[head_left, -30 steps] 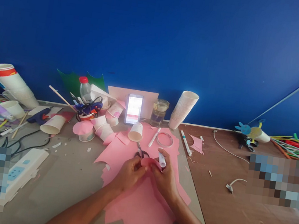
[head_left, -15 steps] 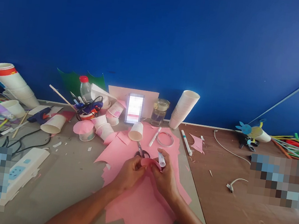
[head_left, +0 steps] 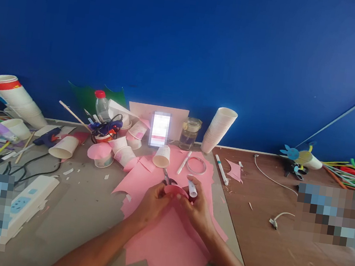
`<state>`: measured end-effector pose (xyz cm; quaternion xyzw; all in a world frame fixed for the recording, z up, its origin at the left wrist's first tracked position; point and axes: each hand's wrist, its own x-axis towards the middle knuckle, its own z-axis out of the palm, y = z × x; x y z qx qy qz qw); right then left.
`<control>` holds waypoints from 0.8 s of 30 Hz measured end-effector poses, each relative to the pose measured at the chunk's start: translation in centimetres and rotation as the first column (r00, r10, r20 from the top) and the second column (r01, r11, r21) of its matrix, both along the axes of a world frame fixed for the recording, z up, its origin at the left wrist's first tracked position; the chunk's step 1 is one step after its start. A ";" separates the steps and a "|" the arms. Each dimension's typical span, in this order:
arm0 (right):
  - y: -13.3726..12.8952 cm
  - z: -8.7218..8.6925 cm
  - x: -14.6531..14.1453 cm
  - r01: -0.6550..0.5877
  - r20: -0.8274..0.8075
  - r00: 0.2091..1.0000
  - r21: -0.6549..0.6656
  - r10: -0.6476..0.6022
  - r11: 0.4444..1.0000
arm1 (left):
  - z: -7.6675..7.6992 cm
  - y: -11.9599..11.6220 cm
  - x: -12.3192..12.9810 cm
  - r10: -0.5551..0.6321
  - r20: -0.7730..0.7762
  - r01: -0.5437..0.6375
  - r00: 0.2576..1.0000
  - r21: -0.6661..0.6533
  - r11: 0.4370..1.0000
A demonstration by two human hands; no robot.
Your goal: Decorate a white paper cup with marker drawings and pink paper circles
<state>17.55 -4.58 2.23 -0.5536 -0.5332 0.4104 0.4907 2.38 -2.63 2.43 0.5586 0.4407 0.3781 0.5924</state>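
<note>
A small curved pink paper piece (head_left: pixel 176 190) is pinched between my two hands, above a large pink sheet (head_left: pixel 174 247) on the grey table. My left hand (head_left: pixel 154 200) grips its left edge. My right hand (head_left: pixel 196 204) grips its right edge, and a small white roll or tube (head_left: pixel 192 189) also rests within its curled fingers. Scissors (head_left: pixel 167 177) lie just beyond the paper piece, their handles partly hidden. Behind them a white paper cup (head_left: pixel 162 156) lies tipped, with a white marker (head_left: pixel 184 162) and a clear ring (head_left: pixel 196 165) to its right.
A lit phone (head_left: pixel 160 129), a glass jar (head_left: pixel 189 134) and a tall cup stack (head_left: pixel 219 130) stand near the blue wall. Pink-covered cups (head_left: pixel 100 155) and a glue gun (head_left: pixel 46 135) are at the left. A power strip (head_left: pixel 30 205) sits front left. Cables cross the brown table at right.
The pink paper piece has shifted slightly left and shows more of its face. My fingers have moved a little along its edges, closer together.
</note>
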 end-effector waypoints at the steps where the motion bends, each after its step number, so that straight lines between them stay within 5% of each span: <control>1: 0.0 0.1 0.0 -0.002 -0.016 1.000 -0.012 0.002 1.000 | 0.1 0.0 0.0 -0.008 0.008 0.008 1.000 -0.002 1.000; 15: 0.2 0.2 -0.3 0.077 -0.040 0.996 -0.097 -0.081 0.992 | 0.6 0.0 -0.1 -0.027 -0.070 0.026 0.997 -0.020 0.999; 24: 0.0 -0.5 0.3 0.044 -0.207 0.978 0.079 -0.026 0.996 | 0.3 0.0 -0.2 0.050 -0.094 -0.050 0.994 0.007 0.999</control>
